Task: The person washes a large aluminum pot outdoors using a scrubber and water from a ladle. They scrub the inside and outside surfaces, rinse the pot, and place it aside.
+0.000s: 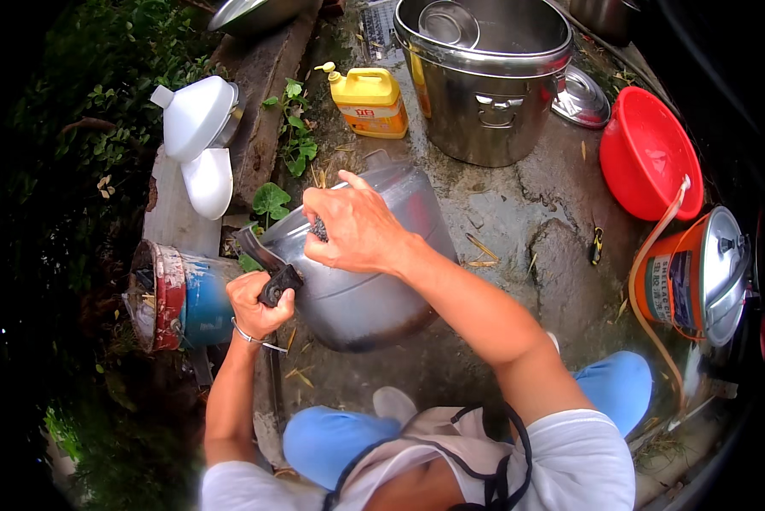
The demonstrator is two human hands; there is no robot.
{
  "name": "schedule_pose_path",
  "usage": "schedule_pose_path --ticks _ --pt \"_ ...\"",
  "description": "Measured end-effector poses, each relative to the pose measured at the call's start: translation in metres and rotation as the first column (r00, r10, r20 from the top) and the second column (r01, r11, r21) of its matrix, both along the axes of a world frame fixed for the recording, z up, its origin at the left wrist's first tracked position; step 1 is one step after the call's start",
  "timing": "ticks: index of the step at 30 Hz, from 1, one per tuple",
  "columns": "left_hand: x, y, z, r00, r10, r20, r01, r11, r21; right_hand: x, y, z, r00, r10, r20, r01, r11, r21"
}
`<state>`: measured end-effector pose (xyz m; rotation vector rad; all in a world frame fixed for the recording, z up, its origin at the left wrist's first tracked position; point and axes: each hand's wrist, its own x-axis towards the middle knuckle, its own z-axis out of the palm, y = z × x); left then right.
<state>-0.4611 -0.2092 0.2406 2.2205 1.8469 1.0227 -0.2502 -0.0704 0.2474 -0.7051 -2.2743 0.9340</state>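
Observation:
A large metal pot, darkened around its base, lies tilted on its side on the wet ground before me. My left hand grips the black handle at the near left of the pot. Against the pot's upper side, my right hand is closed around a steel wool scourer, only part of which shows between the fingers. A second handle of the pot sticks out at the far side. The inside of the pot is turned away from me and mostly hidden.
Beyond the pot stand a yellow pump jug and a tall steel pot with a small bowl inside. Rightward are a red basin, a hose and an orange bucket. A paint-stained bucket and white plastic containers sit left.

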Motion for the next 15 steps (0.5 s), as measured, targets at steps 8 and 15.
schedule_pose_path --ticks 8,15 --pt "-0.021 -0.001 0.009 0.97 0.036 -0.242 -0.043 0.999 -0.022 0.077 0.069 -0.08 0.934 -0.118 -0.336 0.009 0.951 -0.308" --pt "0.052 0.068 0.026 0.892 -0.102 -0.44 -0.05 0.946 -0.321 0.047 0.004 -0.06 0.935 -0.177 -0.307 0.16 0.984 -0.082"
